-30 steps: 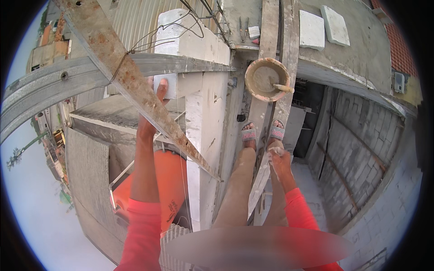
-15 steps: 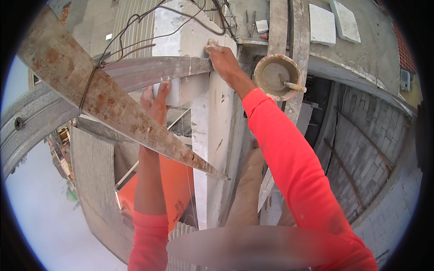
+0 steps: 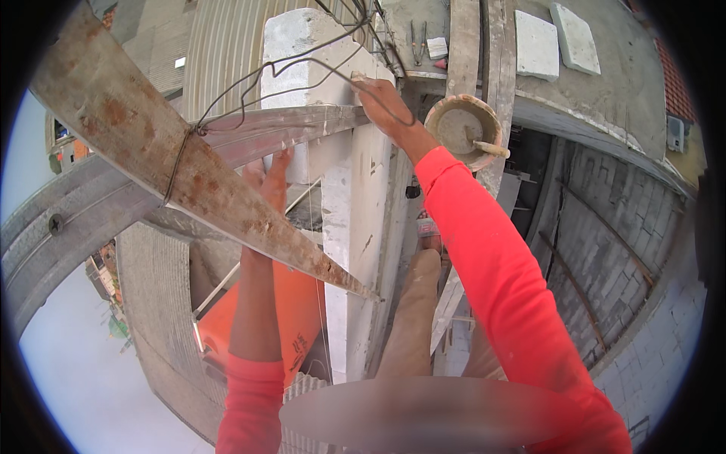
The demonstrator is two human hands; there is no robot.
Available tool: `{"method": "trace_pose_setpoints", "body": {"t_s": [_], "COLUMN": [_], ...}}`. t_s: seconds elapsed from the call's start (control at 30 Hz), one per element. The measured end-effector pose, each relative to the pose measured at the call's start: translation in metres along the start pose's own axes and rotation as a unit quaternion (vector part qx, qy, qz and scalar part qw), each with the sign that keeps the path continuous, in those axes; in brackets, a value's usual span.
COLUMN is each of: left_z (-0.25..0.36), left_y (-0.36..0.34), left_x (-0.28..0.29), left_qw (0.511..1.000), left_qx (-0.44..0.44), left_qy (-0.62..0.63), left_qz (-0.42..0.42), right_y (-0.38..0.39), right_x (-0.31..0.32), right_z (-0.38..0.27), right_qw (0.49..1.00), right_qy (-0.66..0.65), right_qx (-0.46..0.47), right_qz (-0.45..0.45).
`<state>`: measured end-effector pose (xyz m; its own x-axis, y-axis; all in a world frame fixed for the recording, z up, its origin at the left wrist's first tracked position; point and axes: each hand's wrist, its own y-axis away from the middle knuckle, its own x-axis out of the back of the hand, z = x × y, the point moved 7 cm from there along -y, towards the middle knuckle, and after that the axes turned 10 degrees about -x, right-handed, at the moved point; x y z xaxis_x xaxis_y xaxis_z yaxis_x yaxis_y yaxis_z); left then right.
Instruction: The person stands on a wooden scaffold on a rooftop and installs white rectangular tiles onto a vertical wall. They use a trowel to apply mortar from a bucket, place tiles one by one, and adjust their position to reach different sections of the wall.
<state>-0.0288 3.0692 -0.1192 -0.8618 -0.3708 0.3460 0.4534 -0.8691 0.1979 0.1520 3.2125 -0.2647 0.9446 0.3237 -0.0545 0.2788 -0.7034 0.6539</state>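
Note:
A white lightweight block [image 3: 291,64] lies on top of a narrow white wall [image 3: 336,265]. My right hand [image 3: 384,106] grips the block's right edge with bent fingers, and a thin wire passes in front of it. At the block's near end my left hand [image 3: 271,180] holds on from below left, thumb up; a metal channel and a rusty metal blade-shaped strip hide part of its fingers. To the right of my right hand stands a round bucket [image 3: 457,125] of grey mortar with a tool handle [image 3: 491,148] over its rim.
The rusty strip [image 3: 151,144] and the metal channel [image 3: 91,189] cross the left foreground, tied with bent wire [image 3: 261,76]. Wooden planks [image 3: 499,68] run beside the bucket. White slabs [image 3: 537,45] and pliers [image 3: 418,44] lie beyond. An orange tank [image 3: 291,303] is below left.
The foreground wire, channel and strip sit lower and further right in view, and the wire now crosses my right hand. Both hands stay on the block, slightly further right in view.

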Motion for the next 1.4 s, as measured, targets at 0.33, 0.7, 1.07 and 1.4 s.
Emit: {"method": "trace_pose_setpoints", "body": {"t_s": [0.33,0.7,1.07,1.4], "left_z": [0.001,-0.003,-0.001,0.008], "left_y": [0.003,-0.001,0.002,0.004], "left_x": [-0.001,-0.001,-0.006,-0.003], "left_qw": [0.996,0.999,0.998,0.996], "left_qx": [0.069,-0.025,0.043,-0.045], "left_qy": [0.057,0.046,0.048,0.002], "left_qz": [-0.012,0.002,-0.001,-0.075], "right_y": [-0.017,-0.017,-0.022,0.18], "right_x": [0.016,0.016,0.026,0.067], "right_z": [0.009,-0.012,-0.006,0.228], "right_qw": [0.987,0.986,0.991,0.959], "right_qy": [-0.114,-0.089,-0.02,0.103], "right_qx": [0.002,0.067,0.023,-0.213], "right_qz": [0.115,0.128,0.134,0.153]}}
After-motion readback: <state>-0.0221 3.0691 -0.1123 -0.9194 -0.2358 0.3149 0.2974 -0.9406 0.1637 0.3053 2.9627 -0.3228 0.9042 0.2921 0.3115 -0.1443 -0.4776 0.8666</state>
